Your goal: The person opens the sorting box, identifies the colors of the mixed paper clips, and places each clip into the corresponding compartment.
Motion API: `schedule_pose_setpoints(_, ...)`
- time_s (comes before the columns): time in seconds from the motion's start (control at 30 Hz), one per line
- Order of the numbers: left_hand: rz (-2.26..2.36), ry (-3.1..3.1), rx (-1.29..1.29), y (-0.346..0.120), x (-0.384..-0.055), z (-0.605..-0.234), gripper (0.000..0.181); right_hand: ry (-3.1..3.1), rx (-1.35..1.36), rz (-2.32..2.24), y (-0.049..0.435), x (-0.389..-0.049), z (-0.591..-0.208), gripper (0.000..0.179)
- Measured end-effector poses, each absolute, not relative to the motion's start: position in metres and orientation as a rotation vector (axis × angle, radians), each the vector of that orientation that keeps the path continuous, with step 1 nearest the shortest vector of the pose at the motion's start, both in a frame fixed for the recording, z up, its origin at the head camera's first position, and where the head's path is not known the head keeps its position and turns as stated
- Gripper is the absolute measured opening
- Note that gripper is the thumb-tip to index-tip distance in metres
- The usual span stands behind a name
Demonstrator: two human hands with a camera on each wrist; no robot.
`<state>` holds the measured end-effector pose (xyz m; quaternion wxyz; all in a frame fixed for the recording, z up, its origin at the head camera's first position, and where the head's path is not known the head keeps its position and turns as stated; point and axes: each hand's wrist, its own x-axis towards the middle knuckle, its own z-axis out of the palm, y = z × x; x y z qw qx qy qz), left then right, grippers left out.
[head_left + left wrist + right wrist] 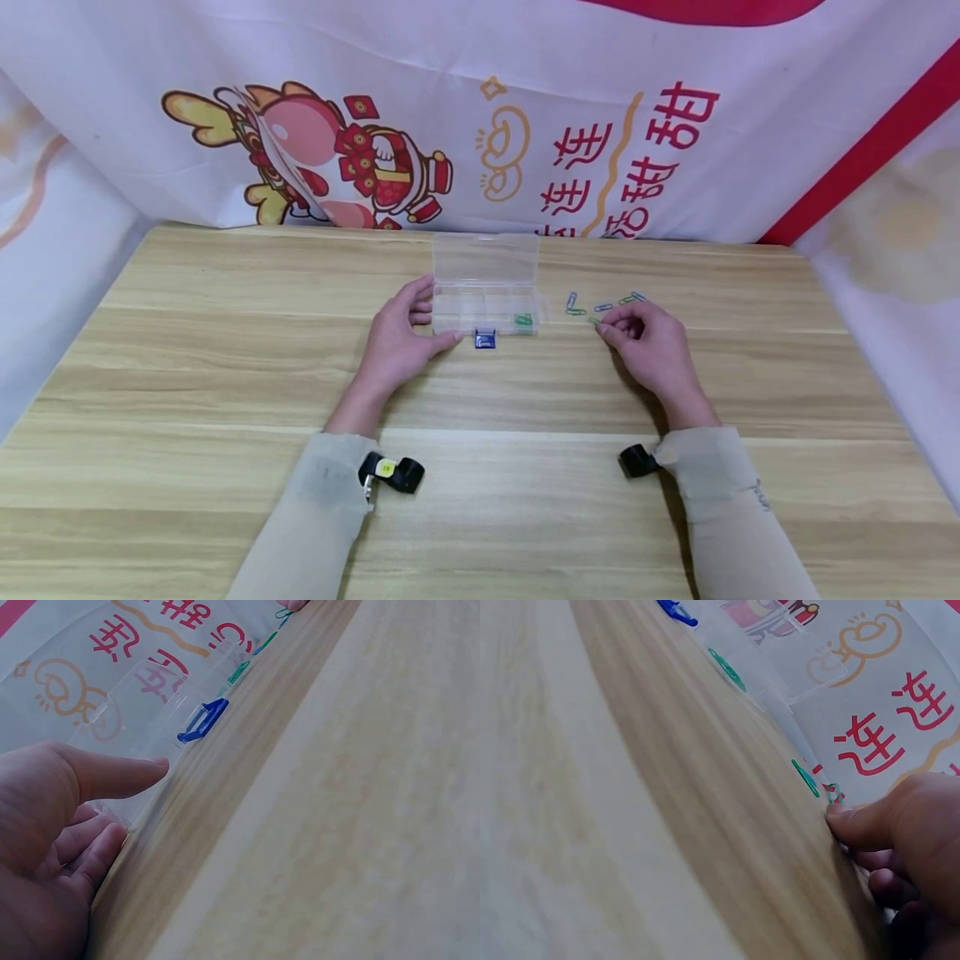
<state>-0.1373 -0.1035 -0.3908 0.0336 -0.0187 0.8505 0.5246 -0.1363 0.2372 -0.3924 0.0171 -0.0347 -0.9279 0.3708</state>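
A clear plastic compartment box (461, 321) stands with its lid (486, 258) raised and a blue latch (485, 339) at its front. My left hand (401, 333) holds the box by its left end, thumb along the front wall and fingers against the side. Green paper clips (523, 320) lie in the front right compartment. To the right of the box, my right hand (648, 342) pinches a green paper clip (594, 321) between thumb and forefinger, low over the table. In the right wrist view that paper clip (835, 793) shows just past the thumb tip.
Several loose paper clips lie between the box and the right hand, among them a blue one (603, 307) and a green one (576, 312). The wooden table (480, 517) ends at a printed cloth (420, 50) hanging behind the box.
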Motion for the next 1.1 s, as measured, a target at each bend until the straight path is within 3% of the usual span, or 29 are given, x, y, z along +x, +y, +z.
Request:
schedule_pose_setpoints(0.4,1.617,2.606,-0.062,-0.105,-0.137,-0.392,0.091,-2.710,-0.200,1.424,0.228,-0.135,-0.386,0.025)
schedule_pose_setpoints(1.1,1.594,2.613,-0.066,-0.104,-0.138,-0.393,0.090,-2.617,-0.148,1.698,0.185,-0.130,-0.377,0.019)
